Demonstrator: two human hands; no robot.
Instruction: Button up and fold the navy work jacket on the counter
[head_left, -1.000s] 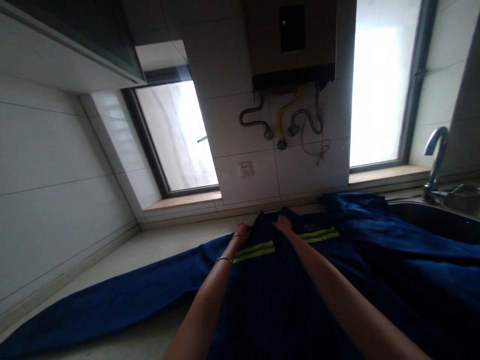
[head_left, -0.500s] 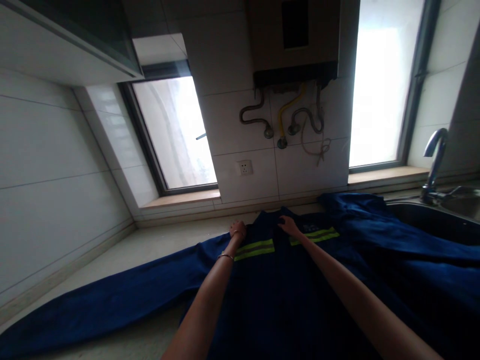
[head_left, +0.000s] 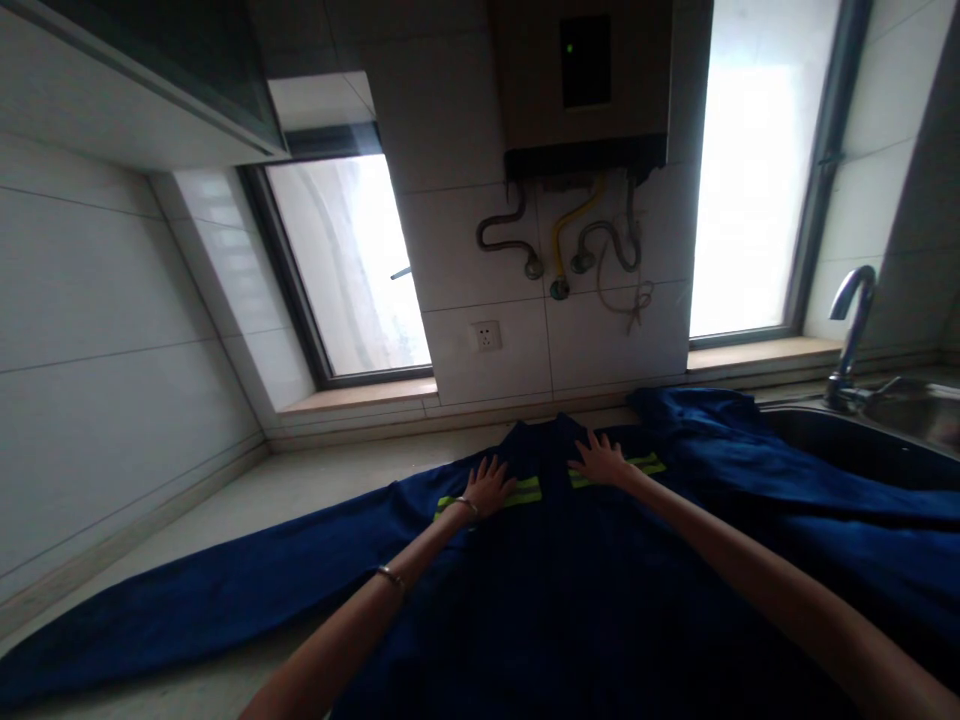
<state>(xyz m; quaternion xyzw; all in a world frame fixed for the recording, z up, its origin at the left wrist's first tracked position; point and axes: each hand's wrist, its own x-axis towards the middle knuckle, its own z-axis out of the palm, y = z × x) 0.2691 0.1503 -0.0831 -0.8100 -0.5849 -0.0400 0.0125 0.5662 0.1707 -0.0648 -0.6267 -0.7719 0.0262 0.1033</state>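
A dark blue work jacket with yellow-green reflective strips lies spread front up over the counter, its collar toward the wall. One sleeve stretches out to the left; on the right the cloth is bunched and reaches over the sink's edge. My left hand rests flat on the left chest strip, fingers spread. Across the front opening, my right hand lies with fingers apart on the right chest, by the other strip. Neither hand grips the cloth. The jacket's lower part is very dark.
At the right stands a sink with a curved faucet. A water heater with hoses hangs on the tiled wall, above and right of a power socket. Pale countertop shows behind the left sleeve. A cupboard overhangs the upper left.
Both hands have gone from closed near the collar and shoulder to spread flat on the chest. My left hand came down and slightly right, my right hand slightly right. A green light now shows on the heater.
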